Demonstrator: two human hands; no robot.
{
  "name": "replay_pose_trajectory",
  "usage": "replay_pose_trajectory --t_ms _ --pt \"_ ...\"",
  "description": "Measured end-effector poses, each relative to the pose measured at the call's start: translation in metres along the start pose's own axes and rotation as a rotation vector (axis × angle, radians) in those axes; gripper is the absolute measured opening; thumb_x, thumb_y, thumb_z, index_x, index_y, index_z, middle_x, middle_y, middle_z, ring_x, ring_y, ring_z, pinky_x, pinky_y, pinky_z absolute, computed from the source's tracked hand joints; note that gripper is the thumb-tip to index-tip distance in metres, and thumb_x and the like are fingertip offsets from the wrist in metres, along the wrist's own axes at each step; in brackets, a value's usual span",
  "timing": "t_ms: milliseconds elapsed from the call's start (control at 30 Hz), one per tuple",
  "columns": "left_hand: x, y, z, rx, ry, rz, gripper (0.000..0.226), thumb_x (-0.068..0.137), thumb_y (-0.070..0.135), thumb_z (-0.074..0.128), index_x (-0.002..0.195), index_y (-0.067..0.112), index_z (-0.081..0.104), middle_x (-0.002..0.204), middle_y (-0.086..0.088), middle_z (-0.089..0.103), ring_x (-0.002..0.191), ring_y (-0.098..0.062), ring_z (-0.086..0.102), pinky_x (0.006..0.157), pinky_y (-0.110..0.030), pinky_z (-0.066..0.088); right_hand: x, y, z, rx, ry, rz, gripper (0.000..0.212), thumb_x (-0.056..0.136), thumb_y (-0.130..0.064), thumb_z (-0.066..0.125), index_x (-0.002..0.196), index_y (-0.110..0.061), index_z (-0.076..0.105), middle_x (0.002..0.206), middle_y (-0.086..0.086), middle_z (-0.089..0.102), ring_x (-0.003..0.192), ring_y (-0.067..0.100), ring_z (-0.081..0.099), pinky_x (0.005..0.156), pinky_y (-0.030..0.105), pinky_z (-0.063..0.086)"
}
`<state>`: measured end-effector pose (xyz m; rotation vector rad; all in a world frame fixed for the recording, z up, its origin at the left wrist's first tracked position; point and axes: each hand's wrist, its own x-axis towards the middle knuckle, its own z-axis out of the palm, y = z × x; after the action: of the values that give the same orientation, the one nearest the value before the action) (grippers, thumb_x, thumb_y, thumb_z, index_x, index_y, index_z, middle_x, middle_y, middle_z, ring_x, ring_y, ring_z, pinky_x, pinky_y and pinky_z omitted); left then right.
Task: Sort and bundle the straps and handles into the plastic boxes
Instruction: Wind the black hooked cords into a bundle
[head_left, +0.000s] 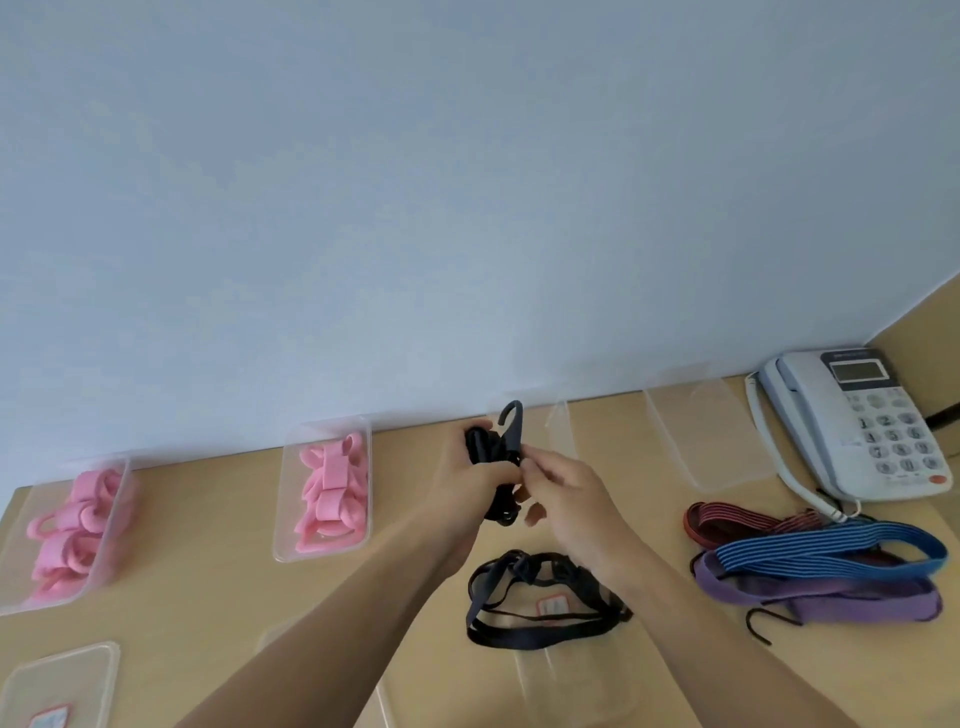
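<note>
My left hand (470, 480) grips a folded black strap (493, 449) with a black hook sticking up from it, held above the table. My right hand (558, 488) pinches the same strap just to the right of the left hand. Below them a second black strap (540, 603) lies loose over a clear plastic box (571, 680) near the table's front. Two clear boxes hold pink handles: one at the far left (78, 530), one left of centre (327, 488).
Red (737, 519), blue (831, 551) and purple (841, 597) elastic straps lie in a pile at the right. A white desk phone (862, 415) stands at the back right. Clear boxes or lids lie behind (706, 431) and at the front left (62, 680).
</note>
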<state>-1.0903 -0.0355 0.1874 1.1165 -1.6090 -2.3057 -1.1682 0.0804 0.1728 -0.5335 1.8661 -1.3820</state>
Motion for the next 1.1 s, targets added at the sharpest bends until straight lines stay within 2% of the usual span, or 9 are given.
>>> replay_pose_trajectory --t_ms 133,233,400,500,733,833,967,1033,1100 --pt "0.036 -0.012 0.022 -0.152 0.054 -0.171 0.05 0.082 -0.002 0.064 0.128 0.012 0.05 0.105 -0.02 0.06 0.083 -0.031 0.065 0.057 -0.036 0.052 0.023 0.012 -0.03 0.011 -0.117 0.128 0.028 0.106 -0.02 0.048 0.114 -0.028 0.074 0.099 0.007 0.074 0.082 0.021 0.066 0.07 0.033 0.053" --pt "0.059 -0.024 0.043 -0.111 0.145 -0.234 0.039 0.093 -0.001 0.058 0.127 0.014 0.047 0.111 -0.018 0.061 0.09 -0.03 0.066 0.055 -0.034 0.054 0.038 0.017 -0.045 -0.242 -0.124 0.178 0.024 0.103 -0.017 0.05 0.11 -0.026 0.072 0.095 0.0 0.074 0.074 0.011 0.066 0.071 0.029 0.055" --pt "0.085 -0.031 0.061 0.101 0.226 -0.181 0.042 0.087 -0.009 0.058 0.102 0.028 0.045 0.105 -0.009 0.059 0.083 -0.018 0.063 0.046 -0.018 0.052 0.05 0.032 -0.049 -0.756 0.076 -0.016 0.015 0.095 -0.018 0.061 0.108 -0.015 0.068 0.097 0.006 0.061 0.086 0.023 0.058 0.074 0.037 0.05" --pt "0.092 -0.037 0.062 0.217 0.241 -0.15 0.05 0.082 -0.009 0.059 0.11 0.028 0.039 0.113 -0.006 0.053 0.098 -0.021 0.063 0.058 -0.026 0.054 0.05 0.043 -0.048 -0.932 0.139 -0.1 0.022 0.089 -0.021 0.068 0.11 -0.014 0.07 0.099 0.005 0.06 0.097 0.026 0.051 0.078 0.034 0.048" --pt "0.098 -0.039 0.064 0.537 0.276 -0.071 0.026 0.091 0.013 0.057 0.116 0.016 0.053 0.114 -0.002 0.06 0.097 -0.017 0.061 0.068 -0.027 0.049 0.052 0.055 -0.041 -1.098 0.164 -0.192 0.05 0.075 -0.034 0.068 0.122 -0.017 0.065 0.135 0.009 0.052 0.127 0.034 0.043 0.094 0.044 0.047" --pt "0.098 -0.029 0.063 0.626 0.21 -0.118 0.019 0.089 0.006 0.046 0.102 0.013 0.059 0.108 -0.005 0.062 0.09 -0.022 0.059 0.066 -0.031 0.045 0.056 0.055 -0.042 -1.166 0.157 -0.196 0.05 0.078 -0.039 0.065 0.123 -0.018 0.065 0.148 0.012 0.047 0.14 0.04 0.036 0.101 0.05 0.043" --pt "0.088 -0.021 0.049 0.756 0.237 0.1 0.015 0.092 0.003 0.048 0.092 0.011 0.061 0.084 0.009 0.057 0.078 -0.012 0.053 0.064 -0.017 0.042 0.064 0.053 -0.037 -1.184 0.16 -0.177 0.055 0.084 -0.047 0.045 0.125 -0.017 0.067 0.156 0.014 0.04 0.143 0.044 0.031 0.106 0.053 0.041" --pt "0.08 -0.022 0.038 0.794 0.318 0.255 0.027 0.094 0.001 0.053 0.108 0.013 0.073 0.095 0.016 0.064 0.085 0.002 0.054 0.071 -0.004 0.039 0.071 0.051 -0.034 -1.191 0.186 -0.181 0.048 0.088 -0.047 0.049 0.118 -0.017 0.07 0.158 0.017 0.037 0.144 0.045 0.031 0.105 0.053 0.041" --pt "0.071 -0.027 0.029 0.884 0.398 0.334 0.031 0.093 0.002 0.059 0.117 0.014 0.076 0.117 0.005 0.071 0.109 -0.006 0.056 0.08 -0.006 0.032 0.078 0.049 -0.03 -1.18 0.204 -0.182 0.042 0.09 -0.049 0.059 0.114 -0.017 0.073 0.159 0.017 0.035 0.145 0.045 0.029 0.105 0.053 0.04"
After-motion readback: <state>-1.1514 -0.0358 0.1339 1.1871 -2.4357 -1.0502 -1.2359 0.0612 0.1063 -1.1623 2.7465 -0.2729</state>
